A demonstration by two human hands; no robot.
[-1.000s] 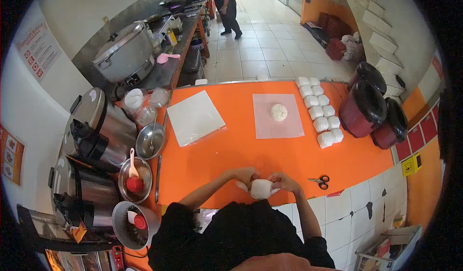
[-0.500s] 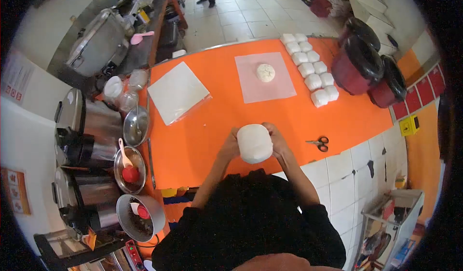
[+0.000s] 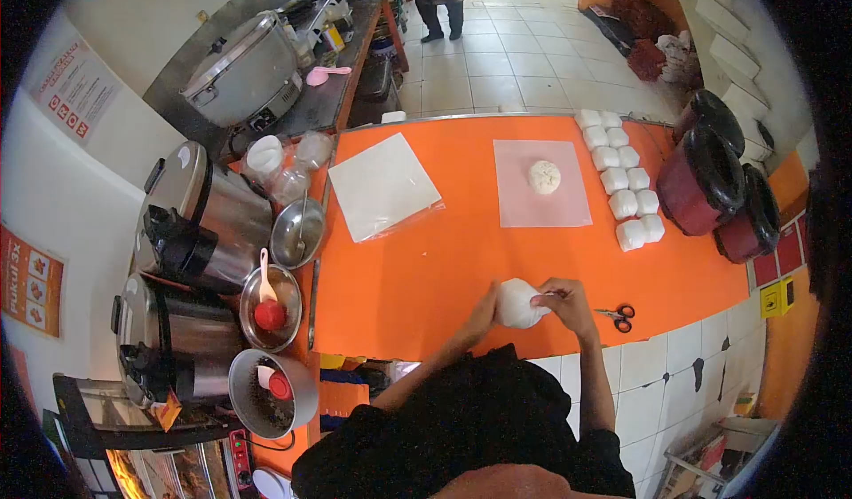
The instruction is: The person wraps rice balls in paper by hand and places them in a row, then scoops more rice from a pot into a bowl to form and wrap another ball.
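My left hand [image 3: 482, 315] cups the left side of a round white paper-wrapped bundle [image 3: 517, 304] near the front of the orange table. On its right side, the fingers of my right hand [image 3: 566, 304] pinch the wrapping. Farther back, a mound of what looks like white rice [image 3: 544, 178] sits on a square sheet of wrapping paper [image 3: 519, 211]. A stack of white wrapping paper [image 3: 382, 188] lies to the left. Black-handled scissors [image 3: 619, 315] rest just right of my right hand.
Several wrapped white bundles [image 3: 624, 204] stand in two rows at the right, beside dark red rice containers [image 3: 701, 184]. Along the left are large steel cookers [image 3: 209, 220], a bowl with a pink rice paddle [image 3: 266, 282] and a deep pot [image 3: 293, 401]. Another person [image 3: 439, 7] stands at the back.
The bundle has been turned and tilted. My right hand has shifted from cupping its side to pinching its wrapping. The view has swung left, and more of the other person shows.
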